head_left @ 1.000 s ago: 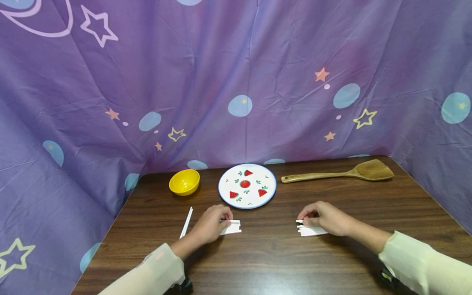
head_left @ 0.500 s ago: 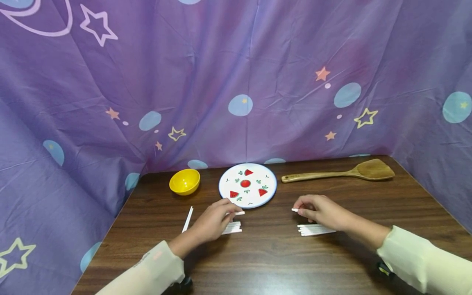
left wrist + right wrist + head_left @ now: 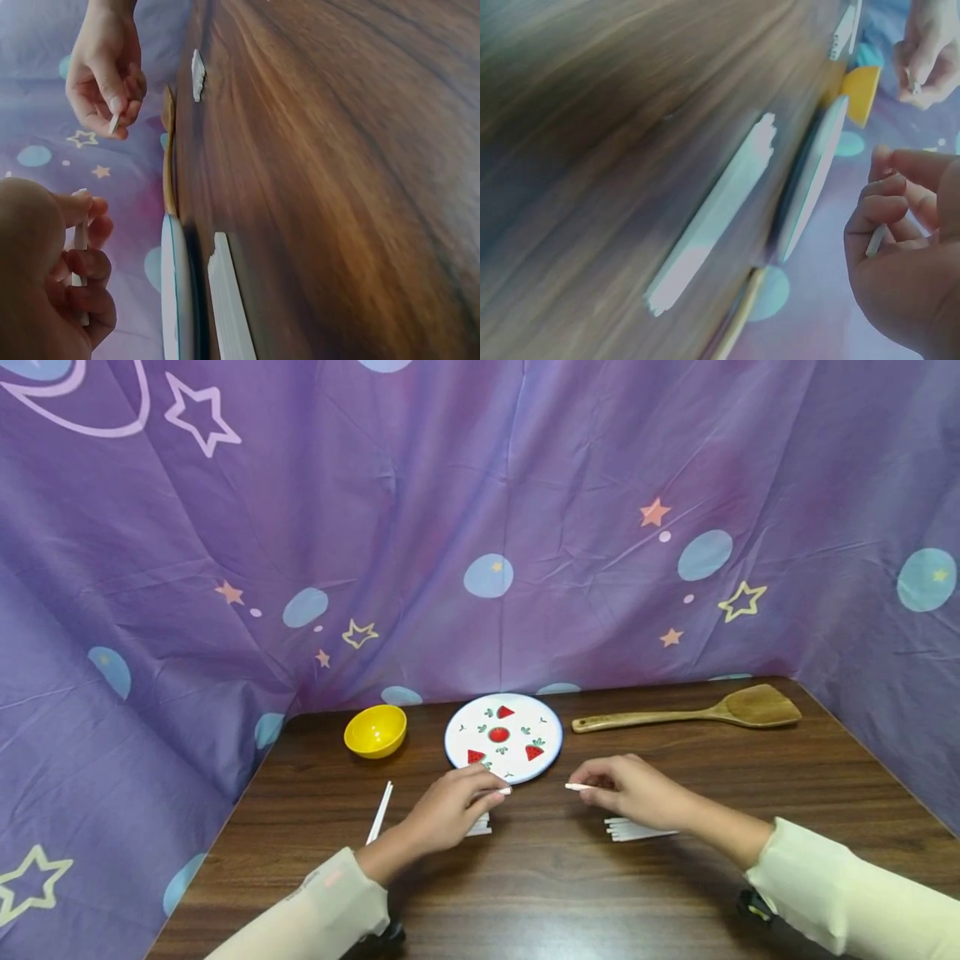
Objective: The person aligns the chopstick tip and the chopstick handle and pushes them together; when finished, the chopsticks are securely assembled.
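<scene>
Just in front of the plate, my left hand (image 3: 448, 808) pinches a thin white stick (image 3: 81, 238) between thumb and fingers; most of its length lies behind the fingers in the head view. To the right, my right hand (image 3: 636, 793) holds another white stick (image 3: 876, 241), its end (image 3: 577, 787) pointing toward the left hand. Both hands are raised above the table, a short gap between the two stick ends. Below the left hand lies a flat row of white sticks (image 3: 231, 304), partly covered in the head view. A similar row (image 3: 712, 217) lies under the right hand.
A white plate (image 3: 517, 722) with watermelon prints stands at the back middle. Left of it is a yellow bowl (image 3: 375, 732); right of it, a wooden spatula (image 3: 757, 706). Separate white sticks (image 3: 380, 811) lie beside the left forearm. A purple curtain (image 3: 420, 510) hangs behind the table.
Both hands have lifted one white stick each off their rows. They have moved up and inward, bringing the two stick ends closer together.
</scene>
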Action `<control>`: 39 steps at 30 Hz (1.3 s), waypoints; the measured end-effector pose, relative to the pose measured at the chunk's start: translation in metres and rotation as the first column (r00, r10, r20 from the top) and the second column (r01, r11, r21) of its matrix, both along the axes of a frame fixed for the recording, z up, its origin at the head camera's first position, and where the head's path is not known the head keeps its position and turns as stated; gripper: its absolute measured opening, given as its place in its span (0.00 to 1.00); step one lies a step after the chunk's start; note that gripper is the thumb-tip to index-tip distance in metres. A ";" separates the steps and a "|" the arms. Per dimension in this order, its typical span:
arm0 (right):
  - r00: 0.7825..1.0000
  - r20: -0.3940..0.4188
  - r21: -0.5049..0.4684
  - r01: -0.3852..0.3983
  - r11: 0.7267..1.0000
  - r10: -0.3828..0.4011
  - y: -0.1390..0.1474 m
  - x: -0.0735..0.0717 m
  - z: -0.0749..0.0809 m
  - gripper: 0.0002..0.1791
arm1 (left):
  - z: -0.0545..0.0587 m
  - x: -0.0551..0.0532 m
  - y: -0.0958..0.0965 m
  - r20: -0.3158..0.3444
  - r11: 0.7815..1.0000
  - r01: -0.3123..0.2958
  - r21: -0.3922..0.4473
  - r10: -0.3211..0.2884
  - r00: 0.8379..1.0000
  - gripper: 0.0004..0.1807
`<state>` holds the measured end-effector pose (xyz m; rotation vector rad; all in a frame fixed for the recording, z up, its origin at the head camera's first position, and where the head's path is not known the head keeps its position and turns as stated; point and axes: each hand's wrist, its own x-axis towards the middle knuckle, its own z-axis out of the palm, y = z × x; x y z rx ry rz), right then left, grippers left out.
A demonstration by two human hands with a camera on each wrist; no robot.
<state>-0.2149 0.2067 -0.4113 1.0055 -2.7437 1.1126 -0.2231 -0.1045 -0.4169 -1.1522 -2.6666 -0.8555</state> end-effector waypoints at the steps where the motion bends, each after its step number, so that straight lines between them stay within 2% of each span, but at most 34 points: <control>1: 1.000 -0.004 -0.004 -0.006 1.000 0.006 -0.002 0.001 0.002 0.06 | 0.001 0.000 0.001 0.004 1.000 -0.004 0.001 0.004 1.000 0.11; 5: 1.000 -0.016 -0.036 -0.018 0.999 0.018 -0.011 0.002 0.005 0.06 | 0.005 0.001 0.007 0.006 1.000 -0.007 0.011 0.007 1.000 0.11; 10: 0.999 -0.035 -0.074 -0.019 0.997 0.016 -0.021 0.003 0.006 0.07 | 0.010 0.003 0.015 0.011 0.999 0.021 0.043 -0.021 1.000 0.10; 15: 0.997 -0.074 -0.064 0.004 0.998 -0.008 -0.030 0.004 0.009 0.07 | 0.012 0.003 0.021 0.032 0.996 0.030 0.081 -0.033 0.999 0.09; 21: 0.994 -0.110 -0.064 0.000 0.998 -0.007 -0.033 0.006 0.010 0.07 | 0.013 0.004 0.026 0.072 0.993 0.014 0.120 -0.023 0.997 0.06; 28: 0.995 -0.099 -0.064 -0.003 0.998 -0.003 -0.035 0.007 0.009 0.06 | 0.015 0.006 0.029 0.070 0.990 -0.008 0.142 -0.002 0.998 0.05; 39: 0.994 -0.109 -0.059 -0.022 0.998 0.016 -0.040 0.008 0.011 0.05 | 0.014 0.005 0.029 0.044 0.991 0.014 0.130 -0.020 0.999 0.06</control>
